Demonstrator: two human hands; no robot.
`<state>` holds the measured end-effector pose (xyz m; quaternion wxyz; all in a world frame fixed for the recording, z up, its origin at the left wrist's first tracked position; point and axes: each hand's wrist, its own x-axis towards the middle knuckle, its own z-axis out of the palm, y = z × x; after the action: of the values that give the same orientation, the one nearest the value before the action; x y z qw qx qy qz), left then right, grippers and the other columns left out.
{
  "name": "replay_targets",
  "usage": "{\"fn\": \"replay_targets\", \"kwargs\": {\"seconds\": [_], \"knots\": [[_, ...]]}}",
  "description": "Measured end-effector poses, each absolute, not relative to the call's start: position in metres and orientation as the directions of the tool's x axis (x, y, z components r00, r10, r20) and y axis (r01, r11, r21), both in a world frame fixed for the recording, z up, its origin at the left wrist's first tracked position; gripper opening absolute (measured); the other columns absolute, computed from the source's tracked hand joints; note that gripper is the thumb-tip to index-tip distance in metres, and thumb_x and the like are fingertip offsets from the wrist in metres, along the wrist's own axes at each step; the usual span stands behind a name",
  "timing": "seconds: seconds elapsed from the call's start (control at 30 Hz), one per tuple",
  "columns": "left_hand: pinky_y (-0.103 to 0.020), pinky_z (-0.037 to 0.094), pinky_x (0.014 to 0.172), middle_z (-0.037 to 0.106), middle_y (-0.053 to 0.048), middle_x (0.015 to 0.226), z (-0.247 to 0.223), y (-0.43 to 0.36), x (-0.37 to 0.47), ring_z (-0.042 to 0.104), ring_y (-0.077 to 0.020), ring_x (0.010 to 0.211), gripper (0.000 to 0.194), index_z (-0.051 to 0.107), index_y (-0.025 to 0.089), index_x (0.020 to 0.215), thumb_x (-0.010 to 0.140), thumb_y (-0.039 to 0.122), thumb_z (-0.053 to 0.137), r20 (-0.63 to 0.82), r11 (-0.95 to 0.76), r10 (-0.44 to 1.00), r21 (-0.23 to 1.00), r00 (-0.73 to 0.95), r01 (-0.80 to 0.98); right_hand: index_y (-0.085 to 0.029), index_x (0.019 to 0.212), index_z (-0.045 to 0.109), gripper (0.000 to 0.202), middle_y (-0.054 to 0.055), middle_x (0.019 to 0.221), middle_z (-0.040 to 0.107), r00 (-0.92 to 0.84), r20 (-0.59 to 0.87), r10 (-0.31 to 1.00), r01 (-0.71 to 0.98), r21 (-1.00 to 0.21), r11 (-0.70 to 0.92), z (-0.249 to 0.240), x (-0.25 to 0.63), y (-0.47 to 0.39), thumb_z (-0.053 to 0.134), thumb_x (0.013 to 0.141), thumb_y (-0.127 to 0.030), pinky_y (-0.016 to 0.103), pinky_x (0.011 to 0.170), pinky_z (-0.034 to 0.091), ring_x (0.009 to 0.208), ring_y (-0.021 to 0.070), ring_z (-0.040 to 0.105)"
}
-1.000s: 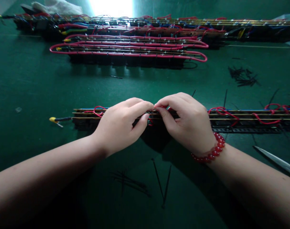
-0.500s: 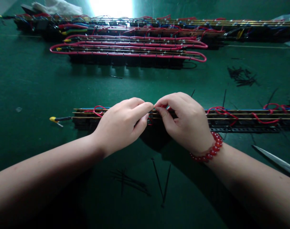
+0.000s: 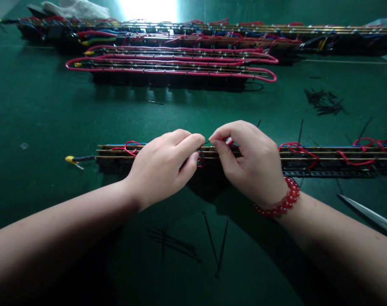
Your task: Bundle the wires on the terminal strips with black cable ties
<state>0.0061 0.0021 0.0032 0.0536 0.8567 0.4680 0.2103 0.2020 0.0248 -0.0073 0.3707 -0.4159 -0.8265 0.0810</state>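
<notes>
A long black bar assembly with brass strips (image 3: 327,158) and loops of red wire (image 3: 344,158) lies across the table under both hands. Over its middle, my right hand (image 3: 249,159), with a red bead bracelet at the wrist, pinches the end of a thin black cable tie (image 3: 207,143) between thumb and forefinger. The tie runs leftward toward the fingertips of my left hand (image 3: 168,163). Those fingers are closed at the brass strips, and what they grip is hidden. Red wire also shows behind my right fingertips.
Similar assemblies with a looped red cable (image 3: 180,73) lie across the back. A pile of black ties (image 3: 323,102) sits at right, and more loose ties (image 3: 174,242) lie in front. Scissors (image 3: 368,212) point inward at the right. A yellow-tipped lead (image 3: 72,160) sticks out left.
My right hand has drawn slightly right and away from my left, so a short dark length of tie now shows between them. My left hand has barely moved.
</notes>
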Motion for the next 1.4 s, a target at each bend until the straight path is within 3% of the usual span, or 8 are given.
{"fn": "replay_targets", "kwargs": {"seconds": [0.23,0.83,1.0,1.1,1.27,1.4], "knots": [[-0.034,0.054,0.087,0.069,-0.007,0.122,0.0004,0.0027,0.005,0.068,-0.0205,0.1,0.022,0.064,0.02,0.11,0.099,0.022,0.045,0.342,-0.622,0.774,0.251,0.533,0.742,-0.021,0.088,0.063,0.011,0.005,0.089,0.072,-0.385,0.543,0.746,0.622,-0.445,0.644,-0.0057,0.2009,0.0249,0.056,0.095,-0.017,0.035,0.076,0.052,0.085,0.0203,0.067],[-0.033,0.054,0.078,0.075,-0.007,0.102,0.0029,0.0029,0.0054,0.071,-0.0213,0.089,0.018,0.066,0.016,0.104,0.097,0.021,0.05,0.345,-0.596,0.791,0.244,0.506,0.765,-0.023,0.088,0.057,0.012,0.003,0.088,0.068,-0.328,0.578,0.747,0.615,-0.469,0.634,-0.0051,0.2019,0.0249,0.053,0.095,-0.014,0.034,0.074,0.053,0.085,0.0191,0.066],[-0.033,0.053,0.075,0.075,-0.008,0.099,0.0026,0.0035,0.0048,0.071,-0.0223,0.086,0.02,0.065,0.014,0.102,0.098,0.023,0.047,0.333,-0.586,0.796,0.218,0.505,0.781,-0.026,0.094,0.057,0.012,0.001,0.085,0.066,-0.211,0.518,0.829,0.594,-0.606,0.53,-0.0028,0.2015,0.0233,0.048,0.1,-0.022,0.034,0.072,0.056,0.077,0.0168,0.066],[-0.033,0.052,0.075,0.074,-0.008,0.1,0.0013,0.0031,0.0045,0.07,-0.0219,0.086,0.02,0.063,0.015,0.105,0.098,0.023,0.047,0.345,-0.589,0.79,0.199,0.507,0.783,-0.026,0.105,0.059,0.009,0.003,0.095,0.07,-0.265,0.483,0.835,0.579,-0.613,0.538,-0.0028,0.2009,0.024,0.054,0.098,-0.028,0.035,0.074,0.057,0.084,0.019,0.068],[-0.03,0.052,0.077,0.073,-0.006,0.104,0.0,0.0017,0.0045,0.069,-0.0199,0.09,0.019,0.06,0.018,0.112,0.097,0.023,0.049,0.369,-0.578,0.796,0.228,0.48,0.784,-0.027,0.135,0.051,0.04,0.005,0.109,0.074,-0.35,0.42,0.838,0.569,-0.615,0.546,-0.0029,0.2013,0.026,0.055,0.096,-0.027,0.037,0.077,0.058,0.092,0.0208,0.069],[-0.031,0.052,0.078,0.073,-0.007,0.105,0.0,0.0015,0.0043,0.069,-0.0197,0.09,0.02,0.06,0.018,0.113,0.096,0.023,0.049,0.366,-0.573,0.803,0.258,0.47,0.778,-0.024,0.129,0.059,0.034,0.006,0.109,0.075,-0.384,0.426,0.819,0.589,-0.57,0.573,-0.0026,0.2015,0.0263,0.053,0.096,-0.023,0.037,0.08,0.056,0.094,0.0208,0.07]]}}
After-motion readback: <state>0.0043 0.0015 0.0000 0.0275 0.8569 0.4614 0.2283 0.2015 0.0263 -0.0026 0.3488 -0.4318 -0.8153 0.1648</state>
